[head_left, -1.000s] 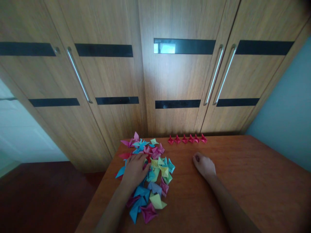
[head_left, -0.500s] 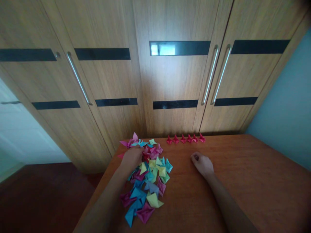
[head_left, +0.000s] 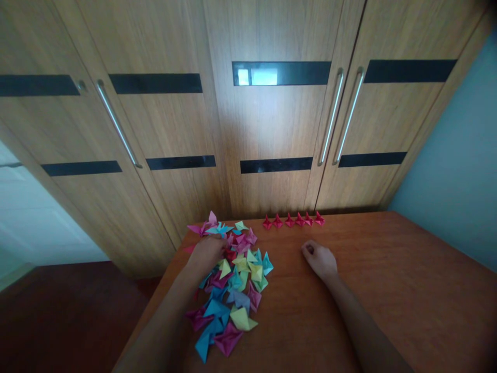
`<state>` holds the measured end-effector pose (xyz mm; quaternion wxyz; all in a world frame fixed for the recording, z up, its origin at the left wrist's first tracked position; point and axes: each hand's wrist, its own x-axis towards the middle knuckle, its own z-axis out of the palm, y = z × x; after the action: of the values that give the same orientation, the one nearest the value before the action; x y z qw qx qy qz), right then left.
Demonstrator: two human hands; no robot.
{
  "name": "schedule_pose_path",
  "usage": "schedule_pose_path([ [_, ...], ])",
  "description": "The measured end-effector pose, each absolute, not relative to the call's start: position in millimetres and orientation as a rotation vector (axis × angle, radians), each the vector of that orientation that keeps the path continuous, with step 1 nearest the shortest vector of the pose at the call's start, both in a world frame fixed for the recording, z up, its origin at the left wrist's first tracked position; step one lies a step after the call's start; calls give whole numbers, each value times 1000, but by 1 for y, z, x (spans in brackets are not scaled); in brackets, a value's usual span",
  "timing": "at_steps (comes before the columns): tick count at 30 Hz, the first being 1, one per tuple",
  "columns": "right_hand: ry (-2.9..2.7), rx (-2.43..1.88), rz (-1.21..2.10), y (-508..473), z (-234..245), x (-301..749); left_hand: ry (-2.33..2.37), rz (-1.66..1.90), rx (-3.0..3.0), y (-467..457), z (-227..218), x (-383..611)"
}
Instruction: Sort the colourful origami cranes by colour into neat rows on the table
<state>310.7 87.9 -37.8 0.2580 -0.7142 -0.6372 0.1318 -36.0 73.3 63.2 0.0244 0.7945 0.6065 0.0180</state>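
Among a pile of folded paper pieces in several colours, origami cranes by their look [head_left: 243, 263], my left hand [head_left: 208, 251] reaches in from the left. Its fingers bend down beside a red folded paper piece [head_left: 230, 254] and are mostly hidden, so a hold on it cannot be made out. My right hand [head_left: 320, 259] rests on the table to the right of the pile, its fingers curled closed with nothing visible in them. Beyond it, small red origami pieces [head_left: 289, 220] stand in a row near the table's far edge.
The reddish-brown wooden table [head_left: 388, 269] has its left edge close to the pile. Behind its far edge stands a wooden wardrobe [head_left: 272, 191] with long metal handles. A pale blue wall [head_left: 446, 171] is on the right.
The whole view has shifted slightly left and up. My left hand stays in the pile with little movement against it, and my right hand keeps its curled pose on the table.
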Motion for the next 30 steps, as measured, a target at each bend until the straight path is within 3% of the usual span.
schedule_pose_path([
  [23, -1745, -1937, 338, 89, -40, 312, 1661, 189, 2624, 75, 58, -56],
  [30, -1687, -1877, 426, 89, -39, 313, 1620, 901, 2326, 54, 75, -48],
])
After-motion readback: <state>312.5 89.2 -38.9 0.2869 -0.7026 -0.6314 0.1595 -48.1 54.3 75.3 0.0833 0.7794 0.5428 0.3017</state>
